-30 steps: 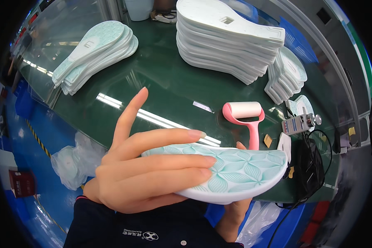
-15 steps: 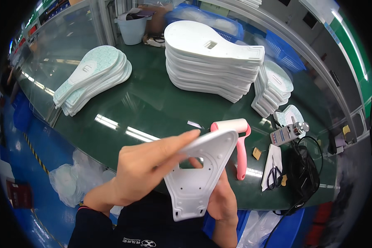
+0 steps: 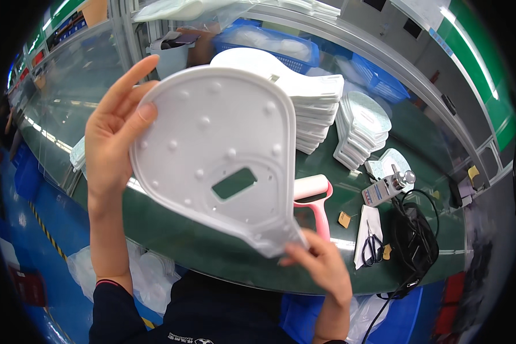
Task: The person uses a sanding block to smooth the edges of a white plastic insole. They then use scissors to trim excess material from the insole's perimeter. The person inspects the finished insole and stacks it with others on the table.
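A white paddle-shaped plastic panel [image 3: 206, 155] is held up above the table, its studded underside facing me. It has a rounded wide end, a narrow end and a slot cut through it. My left hand [image 3: 114, 132] grips the rounded edge at the left, thumb on the near face and fingers partly behind. At the lower right, my right hand [image 3: 324, 261] pinches the narrow end. Just beyond that end lies a lint roller [image 3: 321, 215] with a pink handle, partly hidden by the panel.
Behind the panel rises a stack of white panels [image 3: 318, 103]. To its right stand patterned panels [image 3: 361, 123]. A spray bottle [image 3: 387, 189], scissors [image 3: 372, 246] on a white cloth and a black bag [image 3: 415, 243] lie right. Blue baskets [image 3: 378, 77] line the back.
The panel has been raised and turned, so its broad studded face now shows. My left hand has moved up and left along the rounded edge; my right hand now holds the narrow end.
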### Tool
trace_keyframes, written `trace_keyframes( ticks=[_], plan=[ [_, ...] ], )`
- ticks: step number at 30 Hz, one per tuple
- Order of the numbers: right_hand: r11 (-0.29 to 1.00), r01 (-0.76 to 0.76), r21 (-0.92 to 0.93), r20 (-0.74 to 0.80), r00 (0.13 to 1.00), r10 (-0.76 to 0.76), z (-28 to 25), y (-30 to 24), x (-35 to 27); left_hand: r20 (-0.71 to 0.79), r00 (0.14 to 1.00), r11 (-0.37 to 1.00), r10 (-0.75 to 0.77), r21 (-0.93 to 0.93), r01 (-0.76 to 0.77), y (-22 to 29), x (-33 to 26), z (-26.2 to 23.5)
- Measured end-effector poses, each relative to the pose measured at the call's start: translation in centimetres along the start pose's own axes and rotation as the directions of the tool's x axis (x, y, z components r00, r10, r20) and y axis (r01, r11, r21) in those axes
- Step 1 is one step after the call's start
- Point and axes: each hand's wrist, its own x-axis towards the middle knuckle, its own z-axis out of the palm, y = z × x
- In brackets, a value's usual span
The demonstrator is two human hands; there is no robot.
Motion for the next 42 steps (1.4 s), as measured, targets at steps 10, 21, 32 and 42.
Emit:
trace_keyframes(
  ticks=[10,21,32,42],
  plan=[
    [0.205,0.237,-0.95,-0.181,0.121,-0.976,-4.5,-10.5,10.8,0.028,0.93,0.902,0.367,0.235,-0.363,-6.5,12.4,0.8],
    [0.219,0.223,-0.95,-0.13,0.356,-0.925,-4.9,-8.6,13.8,0.149,0.972,0.983,-0.181,-0.001,0.183,-11.6,11.4,2.9],
    [0.082,0.19,-0.978,-0.004,0.378,-0.926,-2.0,-8.0,9.5,0.144,0.978,0.593,0.151,0.778,-0.206,-12.1,7.4,0.1],
    [0.269,0.379,-0.885,0.089,0.707,-0.702,1.6,-2.9,1.6,0.051,0.993,-0.021,0.102,0.999,-0.049,-15.3,1.4,-11.7]
  ],
)
